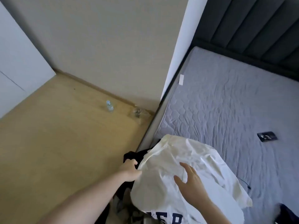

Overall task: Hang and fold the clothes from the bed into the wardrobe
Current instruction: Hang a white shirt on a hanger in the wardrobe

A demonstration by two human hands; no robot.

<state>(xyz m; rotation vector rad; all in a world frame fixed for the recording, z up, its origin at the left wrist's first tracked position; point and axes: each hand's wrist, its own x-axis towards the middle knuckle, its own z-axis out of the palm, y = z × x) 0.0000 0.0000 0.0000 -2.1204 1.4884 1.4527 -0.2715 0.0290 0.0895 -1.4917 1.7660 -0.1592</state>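
A white shirt (178, 162) with dark letters near its lower edge lies spread over the near corner of the bed (226, 102). My left hand (131, 171) grips the shirt's left edge, fingers curled into the cloth beside a black garment (137, 155) that hangs off the bed's side. With its fingers straight, my right hand (191, 181) presses flat on the middle of the shirt. More crumpled clothes lie in a heap under the shirt at the bottom of the view.
The bare grey quilted mattress stretches right, with a small dark object (267, 136) and a black cable (246, 183) on it. A dark padded headboard (252, 21) stands behind. Two clear bottles (110, 106) stand on the wooden floor (56, 135) by the wall.
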